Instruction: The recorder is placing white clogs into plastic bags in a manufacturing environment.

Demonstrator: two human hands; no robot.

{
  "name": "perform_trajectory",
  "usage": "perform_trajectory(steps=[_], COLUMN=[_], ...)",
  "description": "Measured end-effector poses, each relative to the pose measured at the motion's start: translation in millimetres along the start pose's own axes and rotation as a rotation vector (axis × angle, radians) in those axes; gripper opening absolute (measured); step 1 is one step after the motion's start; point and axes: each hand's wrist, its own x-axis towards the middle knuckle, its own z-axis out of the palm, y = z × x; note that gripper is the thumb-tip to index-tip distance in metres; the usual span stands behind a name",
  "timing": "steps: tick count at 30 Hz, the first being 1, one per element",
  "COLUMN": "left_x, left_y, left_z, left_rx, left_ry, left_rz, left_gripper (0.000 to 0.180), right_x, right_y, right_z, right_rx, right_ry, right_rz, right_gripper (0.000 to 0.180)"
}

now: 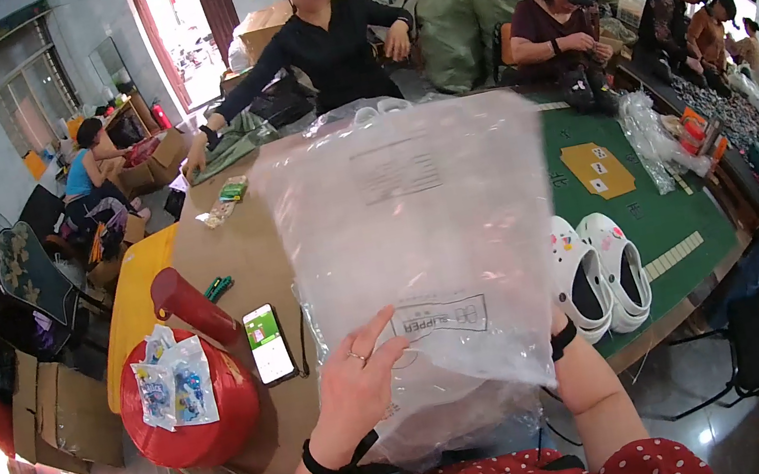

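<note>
A worker's left hand (pixel 357 383) and right hand (pixel 558 325) hold a clear plastic bag (pixel 422 250) upright above the worktop (pixel 235 252); left fingers spread flat, right fingers hidden. Light, limp, slippery film, probably best gripped at its edges.

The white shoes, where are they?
In the head view, the white shoes sit side by side on the green mat at the person's right, just beside the clear plastic bag being held up.
</note>
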Motion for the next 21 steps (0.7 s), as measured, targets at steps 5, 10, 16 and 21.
perform_trajectory(steps=[5,10,16,21], left_x=[-28,-28,-25,-64], left_y=[-26,-39,-42,-65], left_z=[25,45,53,95], left_rx=[-0.022,-0.155,-0.262,-0.116], left_ry=[-0.070,-0.143,-0.259,-0.488], left_rz=[-0.132,-0.193,-0.259,-0.382], left_gripper=[0.018,0.018,0.017,0.018], right_x=[0,-25,-42,-77], right_y=[34,64,21,40], right_z=[-23,-59,-32,-66], right_rx=[-0.194,-1.209,-0.773,-1.322], right_ry=[-0.065,-0.463,-0.164,-0.119], right_rz=[0.019,-0.358,0.043,-0.048], right_gripper=[0.055,0.052,0.060,0.070])
